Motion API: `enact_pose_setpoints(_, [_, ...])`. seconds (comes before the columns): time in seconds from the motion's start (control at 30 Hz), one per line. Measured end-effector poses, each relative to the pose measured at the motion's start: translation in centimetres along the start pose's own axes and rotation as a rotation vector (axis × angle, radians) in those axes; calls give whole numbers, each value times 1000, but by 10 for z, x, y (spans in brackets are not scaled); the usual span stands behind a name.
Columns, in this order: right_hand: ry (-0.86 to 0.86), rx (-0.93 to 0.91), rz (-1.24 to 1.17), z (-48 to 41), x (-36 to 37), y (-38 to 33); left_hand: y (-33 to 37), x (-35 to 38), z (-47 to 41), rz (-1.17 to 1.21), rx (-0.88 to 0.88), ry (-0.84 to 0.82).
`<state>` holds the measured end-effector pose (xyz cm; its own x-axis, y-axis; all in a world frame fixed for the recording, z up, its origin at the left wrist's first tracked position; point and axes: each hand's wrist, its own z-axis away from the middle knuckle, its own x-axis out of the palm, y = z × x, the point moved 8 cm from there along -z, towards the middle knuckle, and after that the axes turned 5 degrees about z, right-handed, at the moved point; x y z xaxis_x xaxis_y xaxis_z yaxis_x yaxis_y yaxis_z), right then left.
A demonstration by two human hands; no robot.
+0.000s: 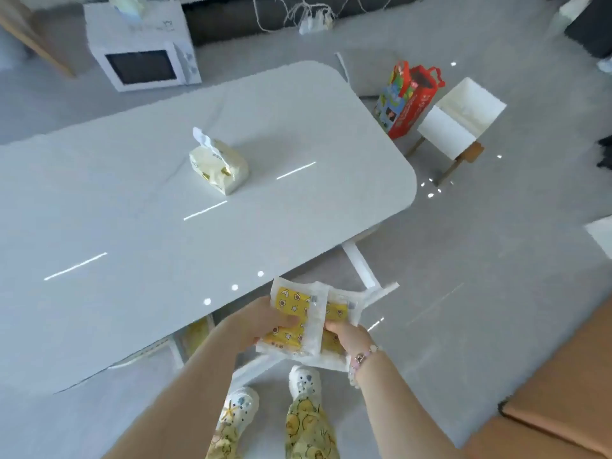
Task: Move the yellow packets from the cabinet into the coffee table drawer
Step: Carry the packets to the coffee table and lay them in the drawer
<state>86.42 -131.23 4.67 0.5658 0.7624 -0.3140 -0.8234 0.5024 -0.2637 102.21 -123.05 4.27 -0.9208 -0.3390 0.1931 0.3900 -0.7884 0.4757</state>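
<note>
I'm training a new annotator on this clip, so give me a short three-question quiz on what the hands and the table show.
1. True or false: the yellow packets lie flat on the coffee table.
2. Who holds the packets? A) left hand alone B) right hand alone C) both hands
3. Fill in: the soft pack on the tabletop, with a sheet sticking out of it, holds ____.

Key: 1 false, they are held in the air at the table's near edge; 2 C; 3 tissues, it is the tissue pack.
</note>
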Motion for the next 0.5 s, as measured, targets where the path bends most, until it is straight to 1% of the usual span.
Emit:
enact_pose_setpoints(0.07, [-42, -22, 109, -24, 10, -8, -19, -9, -12, 78, -3, 103])
enact_pose_setpoints(0.17, [-106, -52, 157, -68, 23, -31, -38, -24, -42, 233, 21, 226])
enact_pose_setpoints(0.27, [-162, -53, 173, -114, 47, -38, -58, -44, -75, 338, 29, 290])
enact_pose_setpoints(0.33, [-185, -43, 233, -146, 64, -34, -79, -54, -96, 375, 9, 324])
enact_pose_setpoints(0.4, [-194, -70, 296, -176, 83, -35, -96, -65, -123, 373, 7, 334])
enact_pose_setpoints(0.5, [-157, -166, 360, -225, 107, -48, -116, -94, -165, 361, 49, 370])
